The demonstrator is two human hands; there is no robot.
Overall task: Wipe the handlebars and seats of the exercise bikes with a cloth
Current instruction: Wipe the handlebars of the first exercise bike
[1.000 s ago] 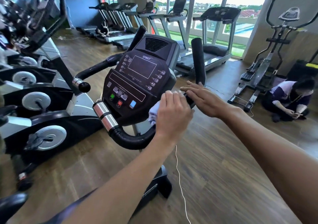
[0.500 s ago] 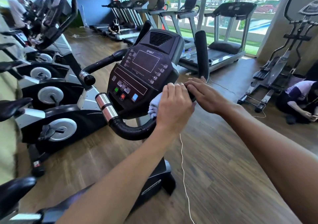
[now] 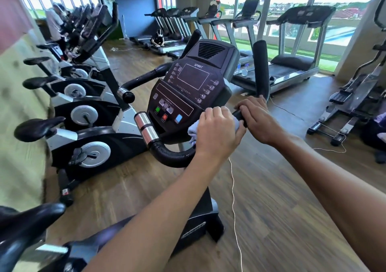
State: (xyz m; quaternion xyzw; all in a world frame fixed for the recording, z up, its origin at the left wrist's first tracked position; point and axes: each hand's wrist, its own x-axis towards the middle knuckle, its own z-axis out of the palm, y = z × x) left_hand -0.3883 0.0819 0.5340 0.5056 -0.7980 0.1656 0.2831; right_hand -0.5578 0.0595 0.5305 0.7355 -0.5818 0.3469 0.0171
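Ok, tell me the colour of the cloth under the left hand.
Pale blue; the cloth shows best in the head view, bunched under the left hand.

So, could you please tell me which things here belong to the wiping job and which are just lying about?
In use:
- cloth, gripped by left hand
- handlebar
- right hand on the handlebar
- seat

Lying about:
- treadmill
- white cord

Both hands side by side, left hand [image 3: 216, 132] and right hand [image 3: 258, 119], fingers curled, forearms outstretched.
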